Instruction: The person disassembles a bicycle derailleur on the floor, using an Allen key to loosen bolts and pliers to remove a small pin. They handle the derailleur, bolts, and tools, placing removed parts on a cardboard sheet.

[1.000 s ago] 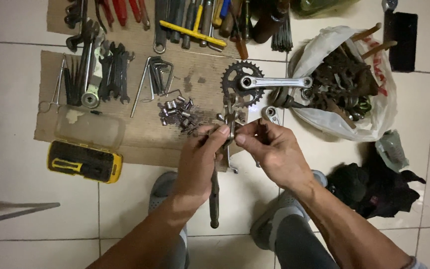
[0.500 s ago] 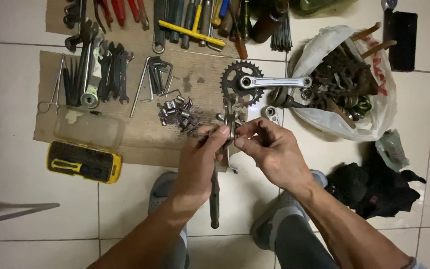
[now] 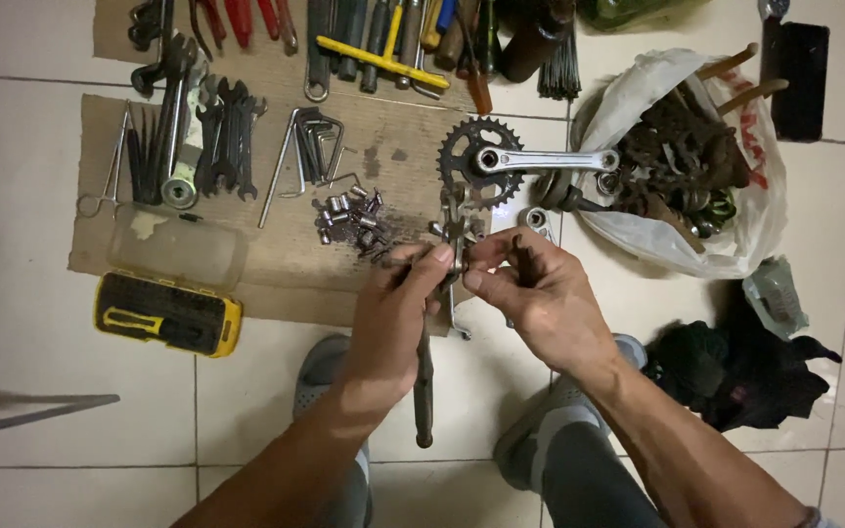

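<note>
Small metal part [image 3: 455, 235] is pinched between the fingertips of left hand [image 3: 395, 313] and right hand [image 3: 538, 293], hands drawn together, just below the crankset [image 3: 501, 166]. A long dark tool handle [image 3: 423, 386] is clamped in the left palm, hanging downward from the part. Part judged rigid, light, greasy and likely slippery; best gripped at its edges, tool by mid-handle. Loose sockets [image 3: 349, 220] lie left of the crankset on cardboard [image 3: 276, 264]; a bag of rusty parts [image 3: 687, 166] lies to its right.
</note>
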